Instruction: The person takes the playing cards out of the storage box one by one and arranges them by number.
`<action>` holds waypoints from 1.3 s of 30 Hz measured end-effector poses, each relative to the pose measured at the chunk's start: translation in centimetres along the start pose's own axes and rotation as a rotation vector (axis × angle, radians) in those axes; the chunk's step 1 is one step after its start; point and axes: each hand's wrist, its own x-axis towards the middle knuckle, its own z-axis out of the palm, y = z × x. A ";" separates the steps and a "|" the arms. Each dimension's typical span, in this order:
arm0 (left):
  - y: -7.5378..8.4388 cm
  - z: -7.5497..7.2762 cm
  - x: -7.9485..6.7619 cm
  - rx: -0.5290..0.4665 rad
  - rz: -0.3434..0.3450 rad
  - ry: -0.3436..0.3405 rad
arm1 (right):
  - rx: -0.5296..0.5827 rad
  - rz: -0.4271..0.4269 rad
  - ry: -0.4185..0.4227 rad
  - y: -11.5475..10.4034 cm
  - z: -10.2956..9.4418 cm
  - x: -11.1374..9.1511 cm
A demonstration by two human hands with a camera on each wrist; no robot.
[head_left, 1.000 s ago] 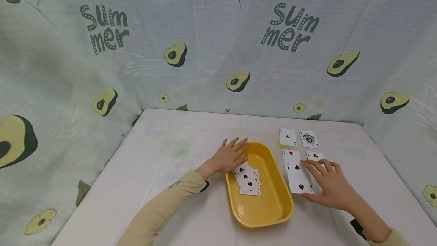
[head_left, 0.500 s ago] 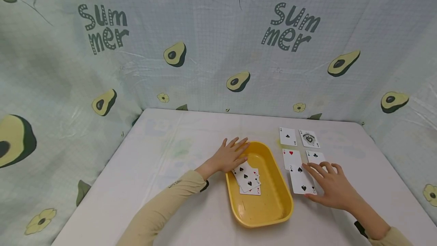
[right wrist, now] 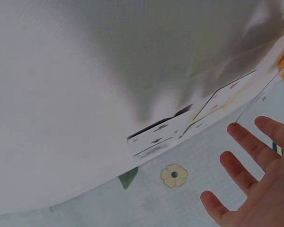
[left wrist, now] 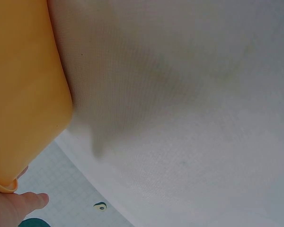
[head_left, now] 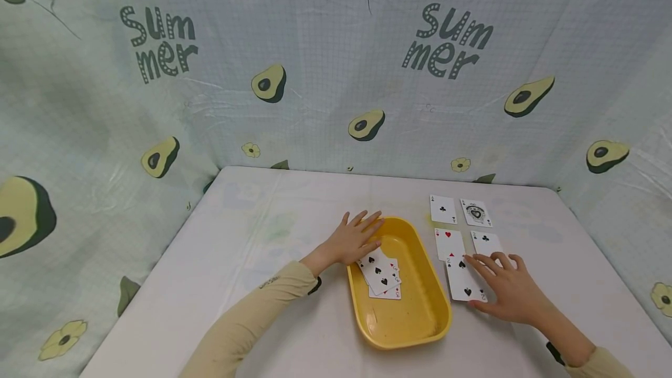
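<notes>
In the head view my right hand pinches a two of spades between thumb and index finger, one at each short edge. The card hovers near the table and overlaps the lower edge of a two of hearts. A two of clubs lies partly behind my right fingers. My left hand rests on the far left rim of a yellow tray, its fingers spread and straight. Inside the tray, a spade card lies on top of red-marked cards. The left wrist view shows the tray's outer wall.
Behind the twos lie an ace of clubs and an ace with a large ornate spade, side by side. The white-covered table meets a printed curtain at its back edge.
The right hand and the two of spades have shifted slightly right and toward the person, uncovering more of the two of hearts. The left hand and tray have stayed put.
</notes>
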 end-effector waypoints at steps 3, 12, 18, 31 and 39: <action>0.0 0.1 0.0 0.001 -0.002 -0.003 | -0.005 0.010 0.000 0.6 0.2 -0.2; -0.1 0.2 0.1 0.006 0.000 -0.003 | -0.007 0.023 -0.001 2.8 0.5 -0.7; 0.0 0.1 0.0 -0.004 0.000 -0.004 | -0.002 0.034 0.020 4.8 0.9 -1.0; 0.0 0.3 0.0 0.000 0.000 0.001 | 0.002 0.083 0.022 9.6 1.4 -2.0; 0.0 0.3 0.1 0.005 -0.006 -0.016 | -0.061 0.100 0.017 11.4 1.3 -2.3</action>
